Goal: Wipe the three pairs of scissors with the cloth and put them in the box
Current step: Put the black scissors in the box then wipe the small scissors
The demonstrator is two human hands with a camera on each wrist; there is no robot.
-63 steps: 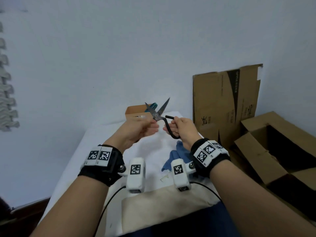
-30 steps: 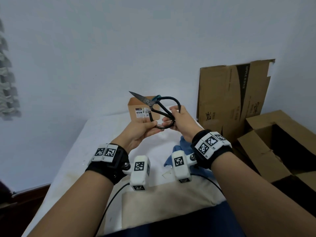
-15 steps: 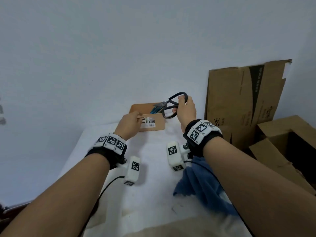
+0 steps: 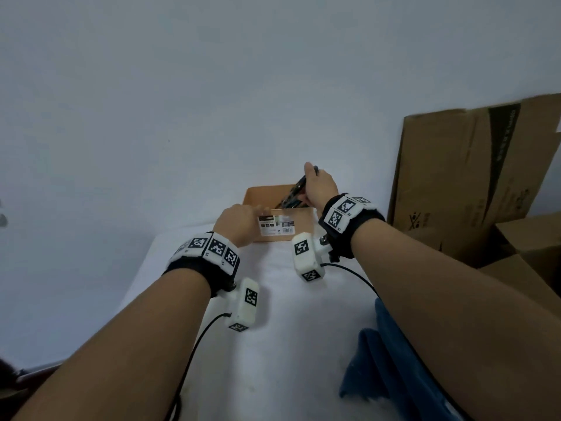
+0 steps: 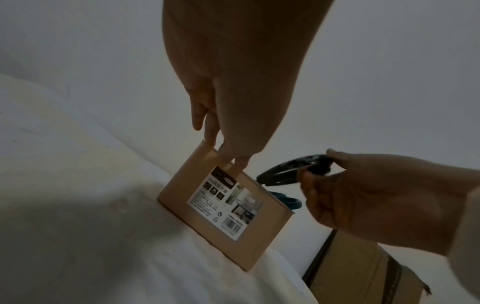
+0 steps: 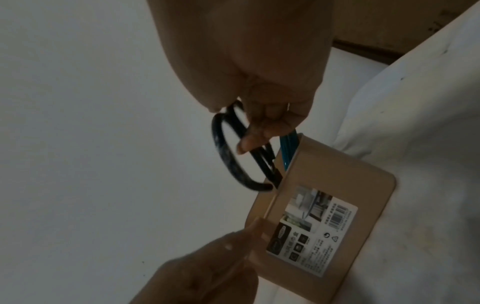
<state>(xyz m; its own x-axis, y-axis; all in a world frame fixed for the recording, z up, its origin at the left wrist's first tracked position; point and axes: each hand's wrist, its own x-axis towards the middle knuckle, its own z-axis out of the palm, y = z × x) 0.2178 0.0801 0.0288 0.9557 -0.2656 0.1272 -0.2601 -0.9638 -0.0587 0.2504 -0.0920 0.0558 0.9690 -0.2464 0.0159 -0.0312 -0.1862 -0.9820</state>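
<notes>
Nearest the camera, a rumpled blue cloth (image 4: pixel 379 369) lies on the white-covered tabletop (image 4: pixel 291 314), partly under the right forearm. Both wrists carry black bands with square black-and-white markers and small white camera blocks trailing black cables.

Farther out, the left hand (image 4: pixel 238 223) rests against the near left corner of a small tan box (image 4: pixel 299 229) with a printed label on its front. In the left wrist view its fingertips (image 5: pixel 240 162) touch the top rim of the box, the fingers nearly straight rather than wrapped round it.

Just beyond, the right hand (image 4: pixel 320 188) is over the right end of the box, its fingers and thumb curled round the looped handles of the black scissors (image 6: pixel 233 156). The scissors point downward, their blade end already below the rim and hidden inside the box, while the handles are above it. Beside them, teal scissor handles (image 5: pixel 288 200) stick up from inside the same box.

The box stands at the far end of the tabletop, close to a pale wall. To the right, a flattened cardboard sheet (image 4: pixel 473 177) leans against the wall, with an opened carton (image 4: pixel 528 238) in front of it.
</notes>
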